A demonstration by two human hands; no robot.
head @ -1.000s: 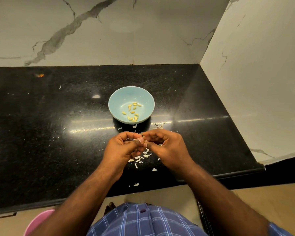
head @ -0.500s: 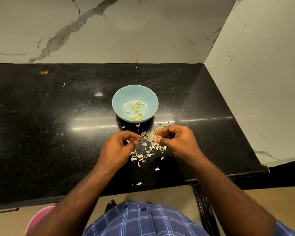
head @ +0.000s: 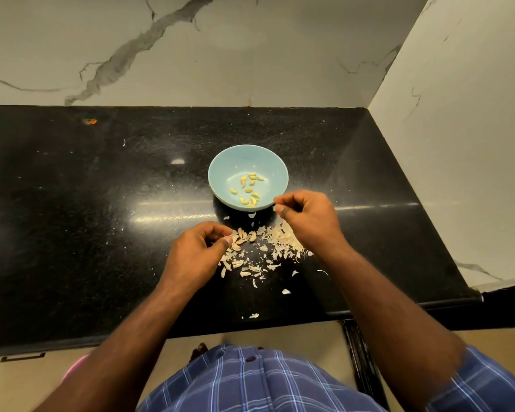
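A light-blue bowl (head: 220, 165) stands on the black counter (head: 101, 221) and holds several yellow seed kernels (head: 248, 190). In front of it lies a scattered pile of pale husks (head: 280, 243). My right hand (head: 309, 223) is at the bowl's near right rim, its thumb and forefinger pinched together on something tiny that I take for a kernel. My left hand (head: 197, 252) rests at the left edge of the pile, with curled fingers pinching a husk piece.
Marble walls close the counter at the back (head: 250, 55) and on the right (head: 458, 144). An orange speck (head: 89, 121) lies far left at the back. Stray husk bits (head: 254, 315) sit near the front edge. A pink object (head: 75, 368) shows below the counter.
My hands, joined over the pile a second ago, have parted. The right hand has moved up to the bowl's rim; the left stays low by the husks, which now lie uncovered.
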